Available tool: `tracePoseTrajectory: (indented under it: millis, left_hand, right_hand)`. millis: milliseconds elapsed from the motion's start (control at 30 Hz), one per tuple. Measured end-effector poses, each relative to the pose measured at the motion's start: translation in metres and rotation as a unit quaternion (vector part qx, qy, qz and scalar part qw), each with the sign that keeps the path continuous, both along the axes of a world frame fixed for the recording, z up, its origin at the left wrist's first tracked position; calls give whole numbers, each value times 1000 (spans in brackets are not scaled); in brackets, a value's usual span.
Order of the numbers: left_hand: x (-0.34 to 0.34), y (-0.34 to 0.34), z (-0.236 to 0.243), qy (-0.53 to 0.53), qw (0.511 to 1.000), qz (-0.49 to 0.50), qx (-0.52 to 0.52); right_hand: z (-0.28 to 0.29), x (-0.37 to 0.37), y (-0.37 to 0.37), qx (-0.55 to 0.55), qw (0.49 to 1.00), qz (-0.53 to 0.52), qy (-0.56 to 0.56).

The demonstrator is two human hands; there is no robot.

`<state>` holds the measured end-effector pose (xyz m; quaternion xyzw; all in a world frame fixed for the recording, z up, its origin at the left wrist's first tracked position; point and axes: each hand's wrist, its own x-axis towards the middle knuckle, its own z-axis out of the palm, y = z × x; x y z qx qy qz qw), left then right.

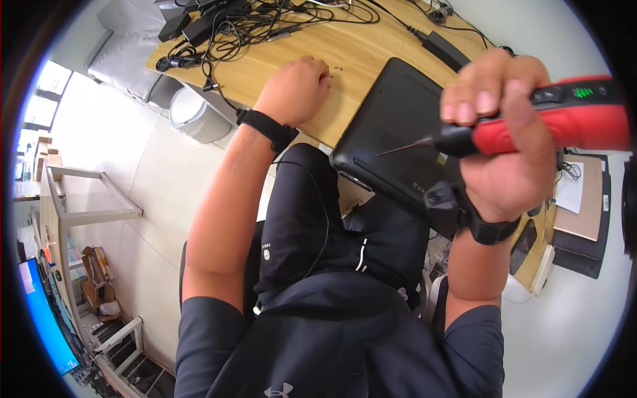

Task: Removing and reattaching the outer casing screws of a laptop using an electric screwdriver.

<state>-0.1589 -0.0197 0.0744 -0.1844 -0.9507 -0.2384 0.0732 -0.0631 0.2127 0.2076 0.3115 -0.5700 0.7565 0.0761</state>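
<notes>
Red screwdriver [544, 123] inside right grip [504, 132]

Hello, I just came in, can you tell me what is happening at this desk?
A seated person holds a red and black electric screwdriver in the right hand, its thin bit aimed at the underside of a black laptop lying face down on the wooden desk. The left hand rests closed on the desk beside the laptop, near a few tiny dark specks, maybe screws. Tangled cables lie further back.
</notes>
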Motion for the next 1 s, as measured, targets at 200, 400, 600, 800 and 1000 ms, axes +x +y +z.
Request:
tracePoseTrajectory:
  millis: [200,400,600,800,1000]
  left_hand:
    - [-6,10,-2,-1,1000,-23,-17]
    - [-5,7,-11,14,998,-31,-61]
    - [14,6,4,58,997,-47,21]
    - [99,20,36,-16,965,-109,240]
    - [178,36,-5,-271,770,-120,564]
  right_hand:
    - [-5,13,34,-12,998,-65,-13]
    - [-11,26,41,-7,997,-82,-13]
    - [-3,47,37,20,989,-140,-50]
    - [-15,47,47,7,989,-141,-44]
    - [-21,53,47,-22,992,-115,-46]
